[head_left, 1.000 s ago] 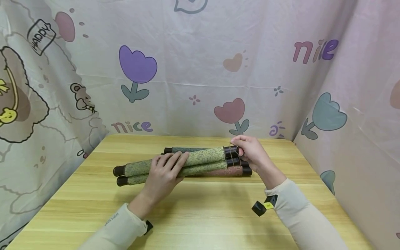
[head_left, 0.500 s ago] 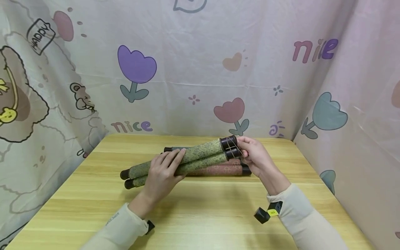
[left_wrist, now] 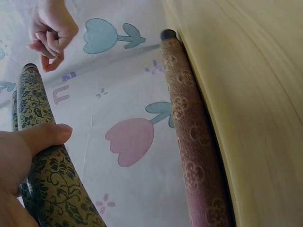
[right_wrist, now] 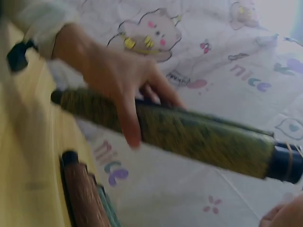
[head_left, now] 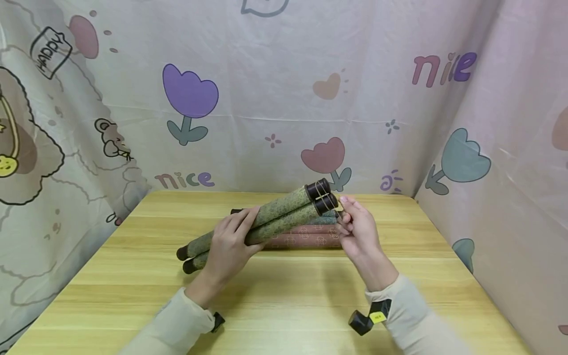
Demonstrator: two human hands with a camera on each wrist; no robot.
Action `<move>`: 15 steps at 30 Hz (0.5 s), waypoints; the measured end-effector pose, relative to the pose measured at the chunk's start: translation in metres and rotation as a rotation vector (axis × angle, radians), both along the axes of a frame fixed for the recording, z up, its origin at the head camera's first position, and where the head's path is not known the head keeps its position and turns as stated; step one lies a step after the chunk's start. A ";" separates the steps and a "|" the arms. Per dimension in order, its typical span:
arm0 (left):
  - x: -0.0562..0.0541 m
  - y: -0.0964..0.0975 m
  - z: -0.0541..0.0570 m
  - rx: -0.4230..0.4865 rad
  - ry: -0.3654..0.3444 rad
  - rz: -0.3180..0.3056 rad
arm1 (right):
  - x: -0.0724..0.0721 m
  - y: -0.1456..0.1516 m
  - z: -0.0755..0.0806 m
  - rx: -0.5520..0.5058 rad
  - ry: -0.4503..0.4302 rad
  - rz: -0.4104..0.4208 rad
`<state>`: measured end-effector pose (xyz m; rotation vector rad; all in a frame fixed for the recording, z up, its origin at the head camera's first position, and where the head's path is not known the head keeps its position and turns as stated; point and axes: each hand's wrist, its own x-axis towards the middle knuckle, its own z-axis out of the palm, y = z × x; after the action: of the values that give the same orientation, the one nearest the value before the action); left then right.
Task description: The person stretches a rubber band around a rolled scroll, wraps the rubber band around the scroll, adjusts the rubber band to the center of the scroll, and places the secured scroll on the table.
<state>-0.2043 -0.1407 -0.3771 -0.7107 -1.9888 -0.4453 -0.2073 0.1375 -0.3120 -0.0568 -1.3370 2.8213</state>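
My left hand (head_left: 230,246) grips a pair of yellow-green patterned scrolls (head_left: 284,207) with dark end knobs, its thumb lying across one roll (left_wrist: 54,175) in the left wrist view. The scrolls lie side by side, tilted, right end raised above the table. Thin rubber band (head_left: 318,188) loops wrap the right-end knobs, and show also around the dark knob (right_wrist: 286,163) in the right wrist view. My right hand (head_left: 361,229) is just beyond that end, thumb and finger pinching a thin strand of the band.
Behind the held pair, reddish scrolls (head_left: 306,240) with a pale flower pattern lie on the wooden table (head_left: 275,305). A blue-green scroll (head_left: 327,220) lies beyond them. A printed curtain (head_left: 248,138) surrounds the table's back and sides.
The right end of the held scrolls has risen, steepening their tilt. My right hand has shifted from over the knobs to slightly below and right of them, still pinching the band.
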 end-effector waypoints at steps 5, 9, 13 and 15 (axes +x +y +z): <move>-0.004 0.008 0.002 0.032 -0.048 0.022 | 0.001 -0.019 -0.001 -0.171 -0.042 -0.099; -0.008 0.016 0.003 0.059 -0.107 0.037 | 0.000 -0.035 -0.004 -0.266 -0.087 -0.128; -0.008 0.021 0.003 0.058 -0.167 0.051 | -0.001 -0.047 -0.009 -0.308 -0.133 -0.099; -0.007 0.021 0.003 0.049 -0.183 0.068 | -0.002 -0.048 -0.012 -0.306 -0.152 -0.066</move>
<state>-0.2111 -0.1193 -0.3740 -0.5868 -2.1585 -0.5327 -0.2094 0.0899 -0.3238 -0.3193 -0.8909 2.9871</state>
